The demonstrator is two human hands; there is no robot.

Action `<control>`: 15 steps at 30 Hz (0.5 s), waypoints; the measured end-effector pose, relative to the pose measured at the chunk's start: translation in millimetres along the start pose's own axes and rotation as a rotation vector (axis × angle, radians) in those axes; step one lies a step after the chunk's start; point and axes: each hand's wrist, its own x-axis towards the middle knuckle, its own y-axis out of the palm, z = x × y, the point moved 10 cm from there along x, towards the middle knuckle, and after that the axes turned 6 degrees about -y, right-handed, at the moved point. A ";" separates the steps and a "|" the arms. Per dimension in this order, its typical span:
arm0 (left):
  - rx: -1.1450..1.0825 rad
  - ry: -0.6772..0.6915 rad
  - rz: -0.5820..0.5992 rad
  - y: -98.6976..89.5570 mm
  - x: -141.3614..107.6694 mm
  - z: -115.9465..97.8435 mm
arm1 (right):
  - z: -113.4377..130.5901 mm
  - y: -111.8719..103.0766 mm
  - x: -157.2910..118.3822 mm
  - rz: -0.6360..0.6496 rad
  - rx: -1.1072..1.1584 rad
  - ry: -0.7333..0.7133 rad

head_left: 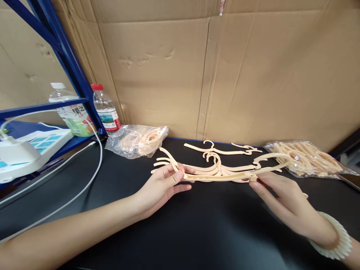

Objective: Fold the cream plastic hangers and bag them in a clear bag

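Note:
Between both hands I hold a pale peach plastic clothes hanger (219,177) above the black table. My left hand (165,182) pinches its left end between thumb and fingers, where a short curved piece sticks up. On the right, my right hand (281,198) grips the hanger near a joint, and a long curved part (272,167) reaches up and right from there. Just behind lie several more peach hangers (225,168), partly overlapping and partly hidden by the held one. Farther back another hanger (208,149) lies flat.
A clear bag of peach parts (140,140) rests at the back left, and a bag of hangers (309,159) at the back right. Two bottles, one red-capped (107,112), stand by the blue shelf frame (67,60). White cables (95,172) cross the left side. Cardboard (168,75) forms the back wall.

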 end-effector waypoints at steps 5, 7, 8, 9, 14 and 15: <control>-0.011 -0.029 0.043 5.5 1.9 1.6 | 1.6 2.2 -1.0 0.011 0.006 -0.033; -0.020 -0.023 0.050 6.7 2.1 0.6 | 2.9 1.9 -1.4 0.007 -0.004 -0.048; -0.019 -0.022 0.052 7.0 2.1 0.5 | 3.8 1.4 -1.6 0.002 -0.012 -0.057; -0.017 -0.021 0.052 7.1 2.1 0.6 | 4.9 0.6 -1.8 -0.005 -0.022 -0.066; 0.006 -0.017 0.041 4.1 3.1 2.3 | 9.9 0.9 -3.1 -0.016 -0.071 -0.111; 0.008 -0.018 0.040 3.3 3.6 3.1 | 10.4 1.7 -3.3 -0.015 -0.077 -0.118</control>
